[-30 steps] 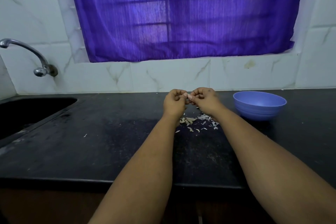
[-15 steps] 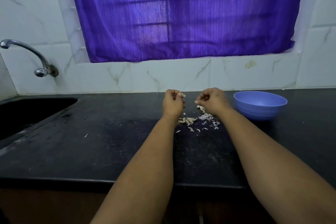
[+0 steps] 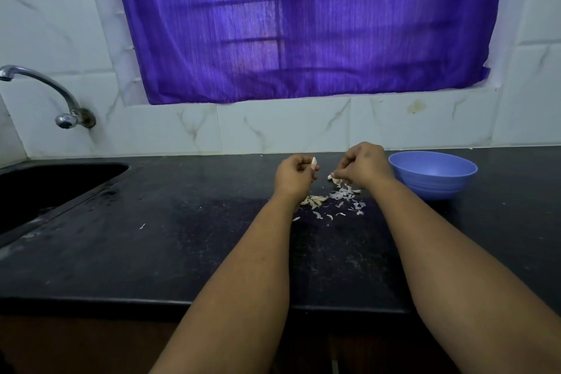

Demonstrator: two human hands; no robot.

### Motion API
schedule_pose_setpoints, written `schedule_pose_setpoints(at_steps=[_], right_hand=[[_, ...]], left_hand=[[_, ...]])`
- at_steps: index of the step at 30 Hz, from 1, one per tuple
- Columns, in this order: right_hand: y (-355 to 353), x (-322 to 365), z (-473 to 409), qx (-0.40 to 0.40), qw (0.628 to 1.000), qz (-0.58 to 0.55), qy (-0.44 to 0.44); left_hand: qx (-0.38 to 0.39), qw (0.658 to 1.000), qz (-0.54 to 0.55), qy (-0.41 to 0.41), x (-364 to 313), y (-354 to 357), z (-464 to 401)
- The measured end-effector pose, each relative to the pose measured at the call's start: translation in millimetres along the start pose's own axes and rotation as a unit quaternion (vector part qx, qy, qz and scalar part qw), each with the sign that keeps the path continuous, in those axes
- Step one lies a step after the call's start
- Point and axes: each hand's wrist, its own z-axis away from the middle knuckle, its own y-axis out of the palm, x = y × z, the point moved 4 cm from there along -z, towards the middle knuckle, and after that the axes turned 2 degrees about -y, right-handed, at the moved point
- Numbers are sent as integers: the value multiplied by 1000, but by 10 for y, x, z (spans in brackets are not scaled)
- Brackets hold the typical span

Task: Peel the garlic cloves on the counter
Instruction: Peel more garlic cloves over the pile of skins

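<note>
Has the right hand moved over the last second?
Yes. The right hand has pulled away from the left hand, shifting right toward the blue bowl and dipping toward the peels.

A home kitchen; a black stone counter (image 3: 151,252) runs along a wall of white marble-look tiles (image 3: 282,127); a dark sink (image 3: 45,188) is set into it at the left beneath a wall-mounted chrome tap (image 3: 60,100); a purple curtain (image 3: 303,24) covers a barred window.
</note>
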Motion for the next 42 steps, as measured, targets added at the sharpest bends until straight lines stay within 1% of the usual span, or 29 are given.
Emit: schedule_pose_setpoints(at_steps=[2, 5, 11, 12, 14, 16, 19, 21, 26, 31, 36, 42], right_hand=[[-14, 31, -6, -7, 1000, 14, -12], [57, 54, 4, 39, 999, 1, -4], [108, 112, -11, 61, 992, -110, 21], [120, 134, 12, 69, 991, -112, 11], [164, 166, 50, 75, 991, -101, -39], [201, 182, 61, 56, 989, -112, -73], [209, 155, 22, 19, 986, -155, -66], [193, 136, 1, 8, 982, -177, -60], [146, 129, 33, -3, 979, -196, -51], [173, 111, 12, 21, 978, -198, -64], [185, 79, -13, 22, 976, -206, -62], [192, 84, -9, 64, 976, -197, -64]], left_hand=[[-4, 1000, -12, 3, 0, -12, 3], [-6, 999, -40, 13, 7, -7, -3], [5, 997, -75, 19, -10, 14, 9], [6, 996, -82, 22, -15, 14, 10], [3, 995, -99, 31, -13, 8, 2], [0, 994, -105, 32, -7, 0, -1], [2, 994, -103, 38, -12, -5, -1], [7, 994, -98, 44, -29, -3, 8], [10, 993, -101, 56, -31, 11, 15], [13, 990, -121, 69, -34, -4, -1], [16, 988, -129, 80, -38, -3, -6], [16, 985, -150, 85, -34, -8, -19]])
